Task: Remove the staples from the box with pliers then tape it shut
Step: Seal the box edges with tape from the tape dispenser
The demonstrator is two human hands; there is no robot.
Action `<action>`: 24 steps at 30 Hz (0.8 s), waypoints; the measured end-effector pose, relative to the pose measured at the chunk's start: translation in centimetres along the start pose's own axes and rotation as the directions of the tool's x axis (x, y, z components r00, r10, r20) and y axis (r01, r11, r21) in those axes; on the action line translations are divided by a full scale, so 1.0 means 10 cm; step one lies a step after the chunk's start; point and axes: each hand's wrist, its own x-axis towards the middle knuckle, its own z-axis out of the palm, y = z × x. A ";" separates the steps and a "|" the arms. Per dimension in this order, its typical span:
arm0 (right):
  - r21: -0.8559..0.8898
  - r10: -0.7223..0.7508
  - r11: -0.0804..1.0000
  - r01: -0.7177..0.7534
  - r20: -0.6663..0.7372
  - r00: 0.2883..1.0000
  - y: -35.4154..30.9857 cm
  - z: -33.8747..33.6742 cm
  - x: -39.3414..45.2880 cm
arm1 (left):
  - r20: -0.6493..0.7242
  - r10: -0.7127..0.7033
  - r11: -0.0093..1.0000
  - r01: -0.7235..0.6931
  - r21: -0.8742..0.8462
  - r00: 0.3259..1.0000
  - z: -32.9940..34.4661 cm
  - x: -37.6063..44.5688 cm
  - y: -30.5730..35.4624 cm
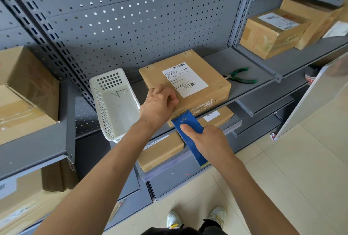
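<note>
Nearest the box (185,82), at its front edge, the right hand (211,140) grips a blue tape dispenser (190,133), hiding its roll. Left hand (160,102) presses the box's near corner, fingers curled. Beyond the box, green pliers (240,76) lie half hidden.

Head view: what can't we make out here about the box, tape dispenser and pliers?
- Box: near left edge hidden by left hand; any staples left cannot be seen.
- Blue tape dispenser: the tape roll is covered by right hand.
- Label: print too small to read.
- Pliers: jaw tips hidden behind the box corner.
- White basket: thin metal bits inside, too small to identify.
</note>
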 end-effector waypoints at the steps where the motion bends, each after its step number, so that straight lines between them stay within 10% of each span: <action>1: -0.011 -0.012 1.000 0.011 -0.019 1.000 0.00 0.00 -0.01 | 0.002 0.001 1.000 -0.001 0.001 1.000 0.00 0.00 0.00; 24: -0.176 -0.042 0.984 0.008 -0.190 0.981 0.08 -0.09 -0.10 | -0.019 -0.078 0.997 0.078 -0.015 0.997 -0.02 0.04 0.02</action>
